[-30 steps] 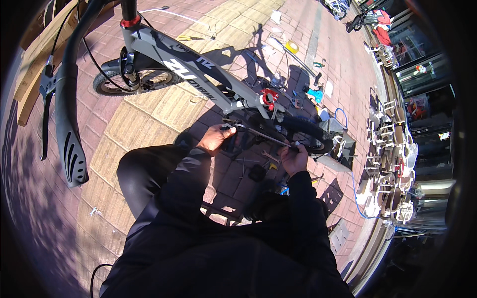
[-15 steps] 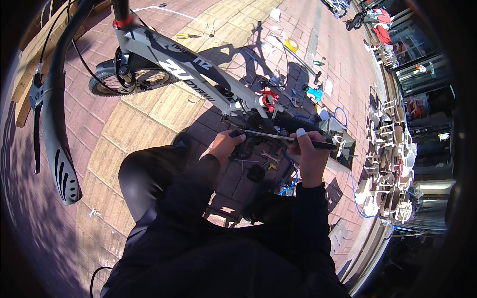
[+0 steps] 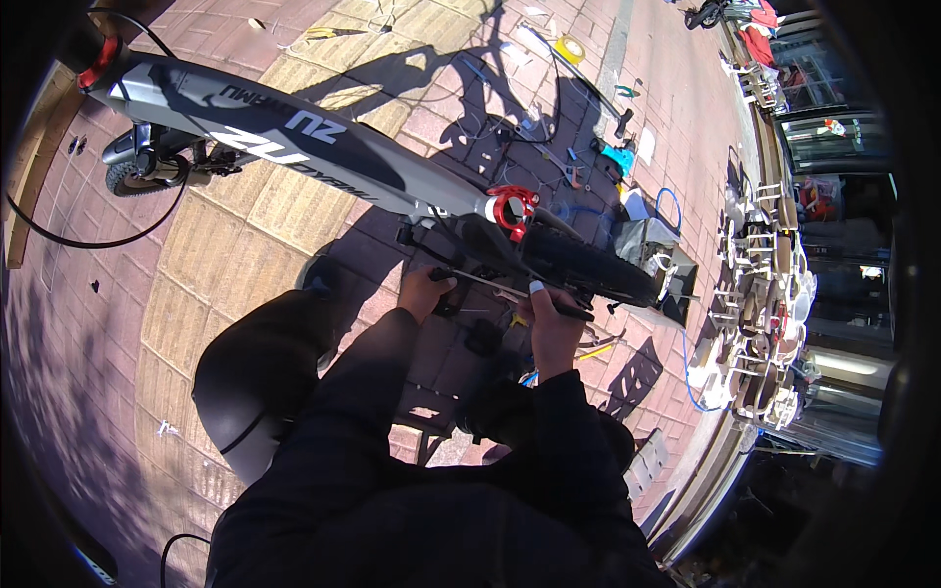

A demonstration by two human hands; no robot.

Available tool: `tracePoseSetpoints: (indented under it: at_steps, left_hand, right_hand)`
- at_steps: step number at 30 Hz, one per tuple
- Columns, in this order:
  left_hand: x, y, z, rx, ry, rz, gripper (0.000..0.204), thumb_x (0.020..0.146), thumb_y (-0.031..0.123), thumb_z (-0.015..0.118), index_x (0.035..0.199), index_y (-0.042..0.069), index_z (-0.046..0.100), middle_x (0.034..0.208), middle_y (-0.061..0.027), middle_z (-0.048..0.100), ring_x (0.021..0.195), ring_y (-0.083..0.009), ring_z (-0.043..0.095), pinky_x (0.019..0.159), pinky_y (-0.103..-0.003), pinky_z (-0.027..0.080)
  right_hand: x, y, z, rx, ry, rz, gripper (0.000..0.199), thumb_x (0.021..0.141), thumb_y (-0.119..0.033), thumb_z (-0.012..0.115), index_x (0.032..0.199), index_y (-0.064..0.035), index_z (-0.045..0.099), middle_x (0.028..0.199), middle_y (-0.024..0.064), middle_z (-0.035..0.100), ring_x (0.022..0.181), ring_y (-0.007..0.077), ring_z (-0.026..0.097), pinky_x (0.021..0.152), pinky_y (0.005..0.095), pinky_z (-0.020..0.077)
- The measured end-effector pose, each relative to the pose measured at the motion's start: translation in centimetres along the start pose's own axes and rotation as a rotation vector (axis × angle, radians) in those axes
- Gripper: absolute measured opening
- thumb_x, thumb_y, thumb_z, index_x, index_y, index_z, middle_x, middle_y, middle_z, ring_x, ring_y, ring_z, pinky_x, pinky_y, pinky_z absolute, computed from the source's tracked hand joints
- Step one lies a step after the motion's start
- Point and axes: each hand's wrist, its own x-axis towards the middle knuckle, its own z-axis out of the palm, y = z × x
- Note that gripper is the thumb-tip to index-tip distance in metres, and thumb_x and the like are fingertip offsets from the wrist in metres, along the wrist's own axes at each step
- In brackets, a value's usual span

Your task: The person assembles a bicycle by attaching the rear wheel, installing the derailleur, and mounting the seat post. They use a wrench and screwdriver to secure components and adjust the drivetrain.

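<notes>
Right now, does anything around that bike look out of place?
Yes, a little. The bike frame shows no saddle above its red clamp, so it looks incomplete. Beyond it, a yellow tape roll and a teal tool lie loose on the paving, looking scattered. I see no clear spill.

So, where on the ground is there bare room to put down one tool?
The yellow paving between the bicycle frame and the left knee has a bare patch. Crowded: the ground near the right hand, and beyond the rear wheel, where a teal tool lies among other items.
</notes>
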Motion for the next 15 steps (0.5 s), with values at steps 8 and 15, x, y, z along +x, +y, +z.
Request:
tracePoseSetpoints:
  at_steps: [8,15]
  left_hand:
    - [3.4,-3.6,-5.6,0.277,0.173,0.073,0.027,0.083,0.017,0.081,0.099,-0.001,0.07,0.083,-0.0063,0.07,0.076,-0.0146,0.065,0.071,-0.033,0.052]
    - [3.9,-2.6,-10.7,0.489,0.413,0.094,0.032,0.08,0.027,0.08,0.097,0.001,0.072,0.089,-0.0184,0.074,0.088,-0.0354,0.072,0.077,-0.042,0.054]
  right_hand:
    - [0.3,6.2,4.2,0.159,-0.051,0.194,0.012,0.095,-0.011,0.072,0.095,0.0002,0.067,0.086,0.0067,0.069,0.078,0.0155,0.071,0.072,0.0302,0.0607]
    - [2.5,11.7,1.5,0.746,0.15,0.526,0.011,0.098,-0.012,0.059,0.106,-0.0087,0.065,0.099,0.0043,0.068,0.093,0.0207,0.066,0.089,0.042,0.0584]
